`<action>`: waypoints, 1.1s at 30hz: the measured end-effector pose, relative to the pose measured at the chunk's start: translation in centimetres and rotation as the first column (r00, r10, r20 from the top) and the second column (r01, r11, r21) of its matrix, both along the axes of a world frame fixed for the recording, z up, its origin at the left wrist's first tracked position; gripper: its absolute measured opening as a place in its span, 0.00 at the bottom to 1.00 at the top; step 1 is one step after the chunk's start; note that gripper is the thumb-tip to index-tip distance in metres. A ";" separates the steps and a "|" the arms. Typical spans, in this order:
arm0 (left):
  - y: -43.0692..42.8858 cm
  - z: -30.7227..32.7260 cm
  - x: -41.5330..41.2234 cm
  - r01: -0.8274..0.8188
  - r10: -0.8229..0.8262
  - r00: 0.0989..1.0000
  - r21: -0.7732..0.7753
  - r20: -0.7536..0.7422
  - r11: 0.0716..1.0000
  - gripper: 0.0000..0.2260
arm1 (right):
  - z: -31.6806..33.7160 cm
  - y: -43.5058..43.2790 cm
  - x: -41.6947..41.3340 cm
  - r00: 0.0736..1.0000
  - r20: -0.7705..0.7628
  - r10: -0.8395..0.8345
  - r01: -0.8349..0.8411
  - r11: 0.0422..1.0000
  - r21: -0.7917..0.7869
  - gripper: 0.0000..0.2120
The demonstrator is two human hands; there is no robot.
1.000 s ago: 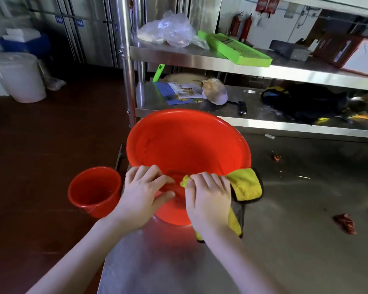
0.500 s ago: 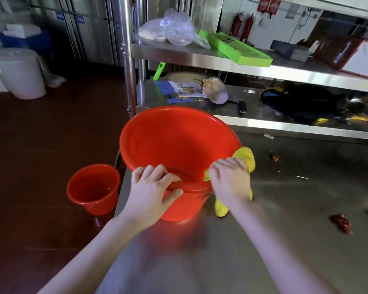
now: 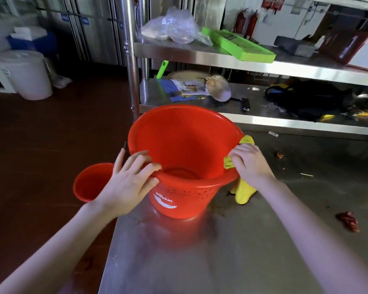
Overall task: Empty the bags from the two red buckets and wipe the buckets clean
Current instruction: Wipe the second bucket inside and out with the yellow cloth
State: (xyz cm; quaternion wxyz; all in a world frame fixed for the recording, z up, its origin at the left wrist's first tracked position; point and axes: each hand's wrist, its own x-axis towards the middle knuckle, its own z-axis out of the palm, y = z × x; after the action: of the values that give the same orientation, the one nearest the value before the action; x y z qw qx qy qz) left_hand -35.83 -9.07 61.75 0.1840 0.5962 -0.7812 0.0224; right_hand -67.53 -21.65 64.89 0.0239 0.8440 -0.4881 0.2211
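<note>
On the steel worktop (image 3: pixel 221 262), near its left edge, stands the large red bucket (image 3: pixel 185 145), with nothing visible inside and dark specks on its outer wall below the rim. Behind it rises a metal shelf rack (image 3: pixel 263 66) that carries a clear plastic bag, a green tray and other clutter. On the dark floor to the left, beside the worktop's edge, sits the small red bucket (image 3: pixel 89 183), partly hidden behind the left forearm. The left hand (image 3: pixel 128 181) grips the large bucket's near rim, fingers curled over the lip and thumb on the outside. The right hand (image 3: pixel 251 164) clutches the yellow cloth (image 3: pixel 243 193) and presses it against the rim's right side; the cloth's loose end hangs down to the worktop. A small red scrap (image 3: pixel 348 221) lies on the worktop, well to the right.
</note>
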 end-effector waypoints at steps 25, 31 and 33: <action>1.7 -0.8 -5.5 -0.034 0.015 0.986 -0.108 -0.165 0.994 0.15 | -0.8 3.9 1.2 0.990 -0.031 -0.138 0.137 0.990 -0.020 0.29; 2.4 -0.6 -7.9 -0.183 0.158 0.969 -0.122 -0.190 0.976 0.17 | -0.8 10.7 9.2 0.989 0.146 0.004 0.001 0.999 -0.040 0.22; 2.3 -0.4 -6.5 -0.168 0.136 0.962 -0.120 -0.239 0.978 0.19 | 0.0 9.8 8.9 0.978 0.130 0.166 -0.172 0.985 0.034 0.20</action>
State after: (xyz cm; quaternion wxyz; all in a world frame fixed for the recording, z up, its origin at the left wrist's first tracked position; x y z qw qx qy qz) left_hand -42.28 -6.80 61.39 0.3115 0.6389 -0.7030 0.0219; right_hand -58.64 -11.80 64.87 -0.0450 0.8670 -0.4201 0.2644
